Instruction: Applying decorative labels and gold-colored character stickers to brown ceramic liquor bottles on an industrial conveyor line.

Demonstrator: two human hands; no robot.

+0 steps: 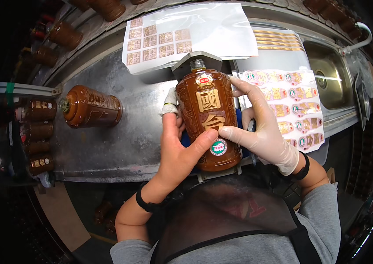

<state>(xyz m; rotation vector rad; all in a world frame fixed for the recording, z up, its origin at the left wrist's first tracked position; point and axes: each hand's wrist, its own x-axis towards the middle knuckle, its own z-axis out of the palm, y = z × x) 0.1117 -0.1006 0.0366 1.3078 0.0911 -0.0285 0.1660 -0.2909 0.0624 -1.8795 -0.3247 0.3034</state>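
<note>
A brown glass bottle with a clear neck lies on its back, its neck pointing away from me. Raised gold characters, a red-and-white emblem and a round green-and-white sticker are on its front. My left hand grips the left side, with a white wrap on one finger and the thumb pressed on the front above the sticker. My right hand, in a thin pale glove, holds the right side, its thumb meeting the left thumb. The fingertips beneath the bottle are hidden. A metal holder shows behind the neck.
Another brown bottle lies on the metal table at left. A sheet of square stickers is at the back, a sheet of label sets at right, near gold strips and a sink. More bottles stand far left.
</note>
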